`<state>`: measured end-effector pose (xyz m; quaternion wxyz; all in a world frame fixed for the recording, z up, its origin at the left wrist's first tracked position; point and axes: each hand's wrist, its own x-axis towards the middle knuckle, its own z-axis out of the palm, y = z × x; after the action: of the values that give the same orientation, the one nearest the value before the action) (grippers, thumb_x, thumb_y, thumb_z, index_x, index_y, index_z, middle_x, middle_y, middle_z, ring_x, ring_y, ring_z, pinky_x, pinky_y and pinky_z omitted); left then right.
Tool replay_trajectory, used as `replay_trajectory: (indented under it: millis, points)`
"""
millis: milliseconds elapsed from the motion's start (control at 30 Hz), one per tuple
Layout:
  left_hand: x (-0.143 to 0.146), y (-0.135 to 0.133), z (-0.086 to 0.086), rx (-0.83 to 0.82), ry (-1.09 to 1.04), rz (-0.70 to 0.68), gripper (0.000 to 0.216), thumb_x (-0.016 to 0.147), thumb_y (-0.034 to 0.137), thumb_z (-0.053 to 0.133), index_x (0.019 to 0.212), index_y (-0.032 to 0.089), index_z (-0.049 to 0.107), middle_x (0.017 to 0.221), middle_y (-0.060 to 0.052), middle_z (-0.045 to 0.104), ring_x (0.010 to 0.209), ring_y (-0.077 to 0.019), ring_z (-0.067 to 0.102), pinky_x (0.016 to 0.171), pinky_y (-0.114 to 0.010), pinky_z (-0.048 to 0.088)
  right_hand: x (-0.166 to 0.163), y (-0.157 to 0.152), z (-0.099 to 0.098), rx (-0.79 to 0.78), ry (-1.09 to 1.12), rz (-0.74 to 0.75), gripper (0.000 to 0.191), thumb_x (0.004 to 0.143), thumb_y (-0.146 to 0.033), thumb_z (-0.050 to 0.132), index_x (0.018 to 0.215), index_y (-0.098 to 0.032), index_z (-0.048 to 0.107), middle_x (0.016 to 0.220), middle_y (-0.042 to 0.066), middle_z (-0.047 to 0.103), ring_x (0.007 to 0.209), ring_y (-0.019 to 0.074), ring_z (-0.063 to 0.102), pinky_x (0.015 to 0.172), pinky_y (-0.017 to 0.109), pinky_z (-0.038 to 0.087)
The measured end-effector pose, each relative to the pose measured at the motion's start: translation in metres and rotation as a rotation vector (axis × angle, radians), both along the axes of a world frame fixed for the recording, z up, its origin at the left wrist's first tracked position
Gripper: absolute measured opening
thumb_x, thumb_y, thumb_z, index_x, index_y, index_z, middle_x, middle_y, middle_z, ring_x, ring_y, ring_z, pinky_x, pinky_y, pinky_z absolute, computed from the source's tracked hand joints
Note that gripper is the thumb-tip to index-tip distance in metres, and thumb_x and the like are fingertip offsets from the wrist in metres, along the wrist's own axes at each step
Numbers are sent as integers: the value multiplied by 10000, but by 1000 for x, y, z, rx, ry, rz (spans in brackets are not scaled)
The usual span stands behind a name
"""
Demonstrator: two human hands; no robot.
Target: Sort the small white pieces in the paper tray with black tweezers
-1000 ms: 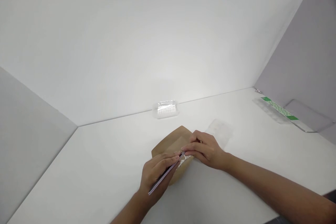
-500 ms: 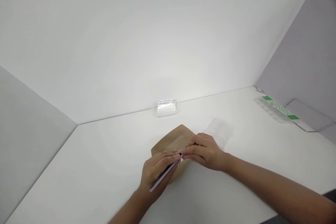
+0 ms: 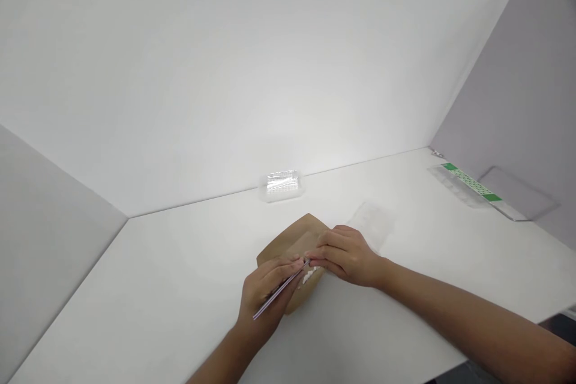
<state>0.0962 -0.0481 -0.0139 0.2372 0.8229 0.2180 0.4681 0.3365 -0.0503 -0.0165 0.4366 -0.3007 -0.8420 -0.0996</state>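
My left hand and my right hand meet over a brown paper tray. Pinched between the fingers of both is a thin, straight strip with a purple-and-white edge, slanting from lower left to upper right. It may be the top of a clear bag, but its kind is not plain. Some translucent film shows above the fingertips, against the tray. Small white bits show just below the fingertips. Both hands are closed, and the middle of the strip is hidden by them.
By the back wall stands a clear plastic pack. A crumpled translucent sheet lies beyond my right hand. At the right, a green-and-white labelled clear bag lies by a bent metal wire frame. White panels enclose the table.
My right fingers have shifted slightly along the strip, and the strip has tilted so that less of its dark face shows. More white bits are visible. The view has turned slightly.
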Motion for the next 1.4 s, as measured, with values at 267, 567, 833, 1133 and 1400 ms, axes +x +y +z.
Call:
replay_trajectory:
  millis: [267, 567, 833, 1133, 1400]
  points:
    - [-3, 1, -3, 21, 29, -12, 353, 919, 86, 695, 1220, 268, 728, 1125, -32, 788, 1061, -217, 761, 889, -337, 672, 4, 2, 0, -8, -56, -9, 137, 1026, -297, 614, 1008, -212, 721, 779, -5, 654, 664, 95, 578, 621, 254, 426]
    - [-1, 0, 2, 15, 15, 50, 333, 933, 150, 702, 1224, 310, 724, 1117, 3, 796, 976, -202, 786, 828, -323, 691, 2, 2, 1, -19, -26, 9, 119, 1020, -292, 623, 1036, -209, 707, 785, -4, 655, 665, 99, 581, 619, 250, 439]
    - [-1, -1, 2, -24, 32, 87, 297, 950, 176, 682, 1200, 328, 734, 1094, 12, 799, 926, -196, 787, 745, -302, 682, 18, 6, -1, -14, -42, -10, 111, 1012, -291, 639, 1034, -211, 711, 818, 3, 663, 680, 102, 575, 629, 259, 432]
    - [3, -6, 7, -73, 13, 77, 249, 965, 210, 671, 1180, 303, 754, 1067, -3, 806, 900, -188, 785, 755, -299, 673, 8, 0, 2, -15, -79, -31, 105, 1013, -283, 630, 1000, -228, 719, 764, -13, 636, 652, 95, 561, 622, 259, 412]
    - [2, -5, 3, -89, 22, 56, 252, 969, 183, 664, 1176, 299, 749, 1047, 10, 805, 876, -167, 780, 729, -276, 663, 2, -2, 2, -24, -76, -31, 135, 1018, -277, 624, 938, -221, 717, 751, -17, 626, 638, 93, 537, 607, 257, 399]
